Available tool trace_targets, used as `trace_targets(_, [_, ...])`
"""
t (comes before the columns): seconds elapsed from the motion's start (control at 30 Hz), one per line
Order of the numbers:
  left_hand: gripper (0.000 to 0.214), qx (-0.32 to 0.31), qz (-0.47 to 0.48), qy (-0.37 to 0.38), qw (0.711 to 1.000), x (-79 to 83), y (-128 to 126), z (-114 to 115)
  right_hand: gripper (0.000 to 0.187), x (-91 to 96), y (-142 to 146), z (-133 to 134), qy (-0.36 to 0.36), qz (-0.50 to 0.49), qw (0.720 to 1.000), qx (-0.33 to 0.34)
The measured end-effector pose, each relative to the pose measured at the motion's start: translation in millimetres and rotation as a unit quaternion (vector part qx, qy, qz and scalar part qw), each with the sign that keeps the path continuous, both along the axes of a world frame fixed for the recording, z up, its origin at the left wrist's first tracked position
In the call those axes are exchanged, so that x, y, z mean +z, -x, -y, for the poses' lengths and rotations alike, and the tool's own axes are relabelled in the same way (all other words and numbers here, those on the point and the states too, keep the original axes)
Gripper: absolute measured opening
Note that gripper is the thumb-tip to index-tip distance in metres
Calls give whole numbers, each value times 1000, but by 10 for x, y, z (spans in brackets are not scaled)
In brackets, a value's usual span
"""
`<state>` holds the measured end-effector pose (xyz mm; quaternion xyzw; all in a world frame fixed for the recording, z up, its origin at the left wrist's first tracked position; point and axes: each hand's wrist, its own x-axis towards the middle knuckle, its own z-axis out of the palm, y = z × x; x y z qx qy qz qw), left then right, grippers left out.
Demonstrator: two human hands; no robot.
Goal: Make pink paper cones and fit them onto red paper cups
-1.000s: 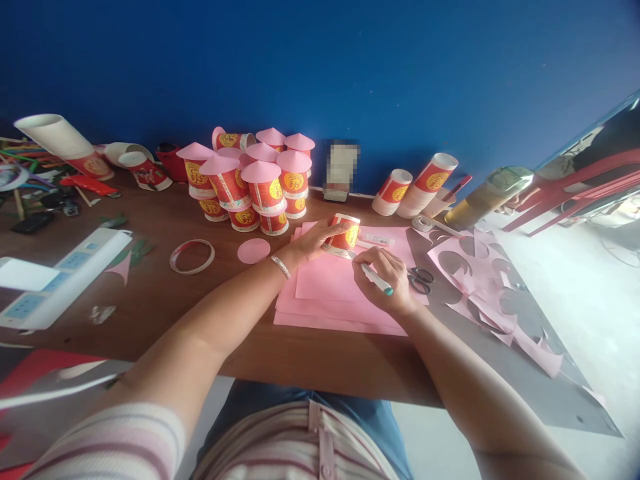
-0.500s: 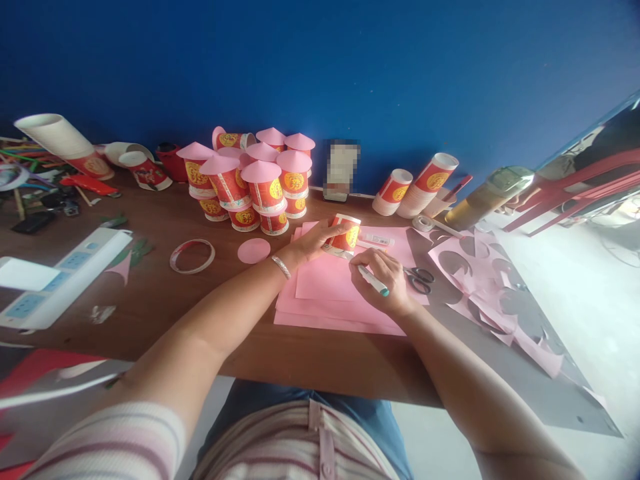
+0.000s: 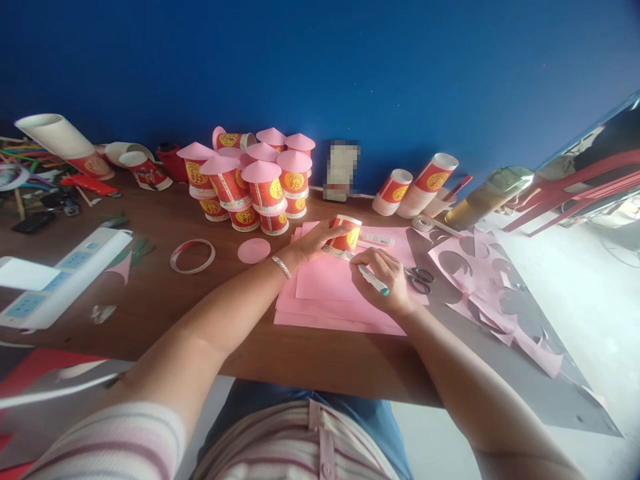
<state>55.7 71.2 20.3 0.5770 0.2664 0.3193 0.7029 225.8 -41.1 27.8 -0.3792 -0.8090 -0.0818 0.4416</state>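
Observation:
My left hand point(image 3: 316, 240) is wrapped round a red and white paper cup point(image 3: 346, 235) with a yellow emblem, held tilted over the pink paper sheets point(image 3: 327, 283). In my right hand point(image 3: 383, 277) is a white marker point(image 3: 373, 280) with a teal end pointing back toward me. Its front end comes close to the lower rim of the cup; whether it touches I cannot tell. A glue stick point(image 3: 377, 240) lies on the paper just behind my right hand. Dark-handled scissors point(image 3: 421, 280) rest to the right of it.
Several stacked cups with pink cone tops point(image 3: 263, 183) stand at the back left. A tape roll point(image 3: 193, 256) and a pink disc point(image 3: 254, 251) lie left. More cup stacks point(image 3: 433, 183), a bottle point(image 3: 487, 197) and pink paper scraps point(image 3: 480, 287) are right. A power strip point(image 3: 65, 273) sits far left.
Almost nothing differs. The cup has tilted very slightly in my left hand, and the marker in my right hand has shifted a little beside it.

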Motion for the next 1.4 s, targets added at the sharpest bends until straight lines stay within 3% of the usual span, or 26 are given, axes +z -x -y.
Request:
trace_targets(0.17, [54, 9, 32, 44, 998, 29, 4, 26, 21, 8, 5, -4, -19, -4, 1000, 0])
trace_targets(0.7, [58, 7, 34, 58, 998, 97, 21, 78, 19, 13, -8, -11, -10, -10, 1000, 6])
trace_targets(1.13, [56, 7, 37, 50, 998, 82, 15, 61, 19, 12, -15, -9, -2, -4, 1000, -1])
trace_targets(1.4, [56, 13, 30, 27, 999, 60, 17, 46, 23, 19, 10, -11, -48, -10, 999, -18])
